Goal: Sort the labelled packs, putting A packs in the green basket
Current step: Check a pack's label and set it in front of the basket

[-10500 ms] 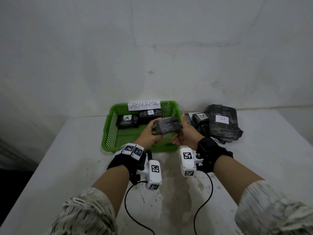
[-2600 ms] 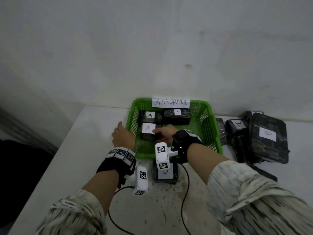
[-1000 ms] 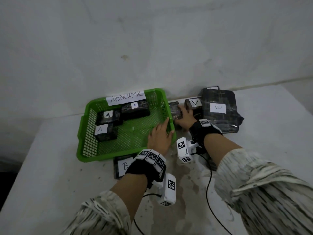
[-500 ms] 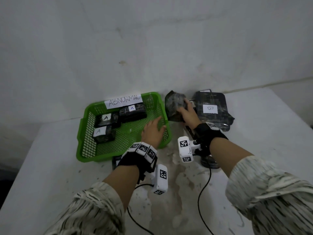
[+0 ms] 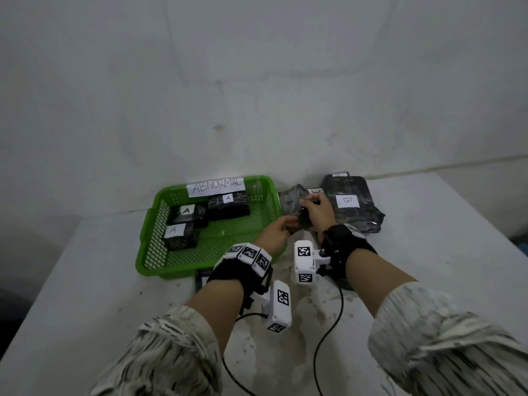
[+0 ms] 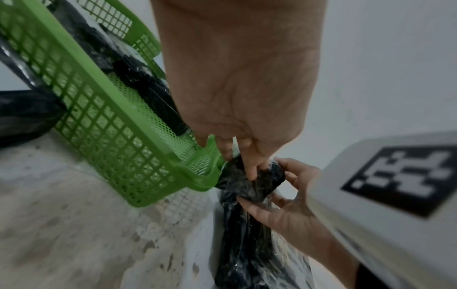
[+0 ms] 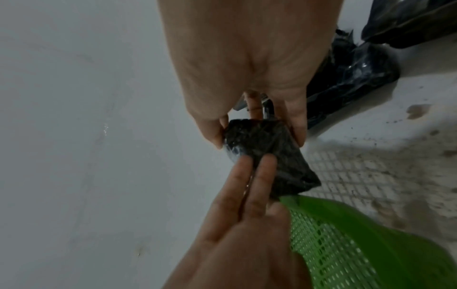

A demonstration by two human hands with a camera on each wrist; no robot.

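A dark wrapped pack is held up just right of the green basket, its label hidden. My right hand grips it from the far side, fingers and thumb curled round its edges. My left hand pinches the pack's near lower corner; in the right wrist view two of its fingers lie along the pack. In the left wrist view both hands meet on the pack beside the basket's corner. Three packs marked A lie in the basket.
A large pack marked B lies on other dark packs at the back right against the wall. Another dark pack sits at the basket's front edge, mostly hidden by my left wrist. A paper sign reading ABNORMAL is fixed to the basket's back rim.
My right hand took a pack from the pile and lifted it. My left hand left the basket's rim and came up to hold the pack's near corner.
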